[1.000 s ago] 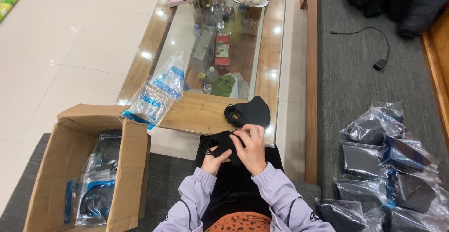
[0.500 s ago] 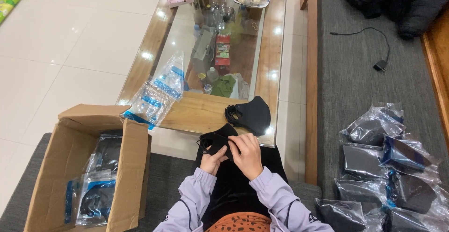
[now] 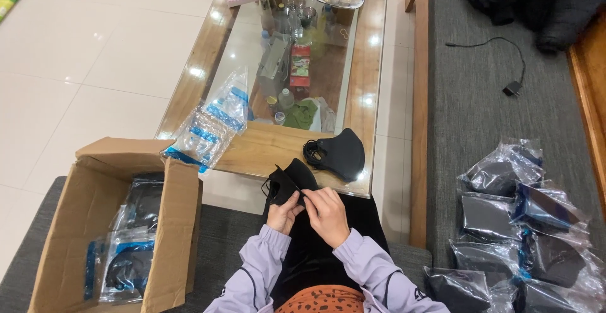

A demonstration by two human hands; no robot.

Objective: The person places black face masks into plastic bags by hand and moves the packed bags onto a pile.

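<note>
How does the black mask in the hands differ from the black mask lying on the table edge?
The held black mask is pinched between the left hand and the right hand above the lap; the mask on the table lies untouched on the wooden table edge. The held one looks folded and upright, while the table one rests flat with its ear loops bunched at its left. Both are black, unbagged fabric masks.

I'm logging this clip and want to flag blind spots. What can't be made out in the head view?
- Black mask: its lower part is covered by the left hand and right hand, so the exact grip is unclear.
- Cardboard box: its lower contents are hidden by the near wall and cut by the bottom edge.
- Bagged masks: the pile runs off the right and bottom edges.
- Items under the glass table: too small and washed by glare.
</note>
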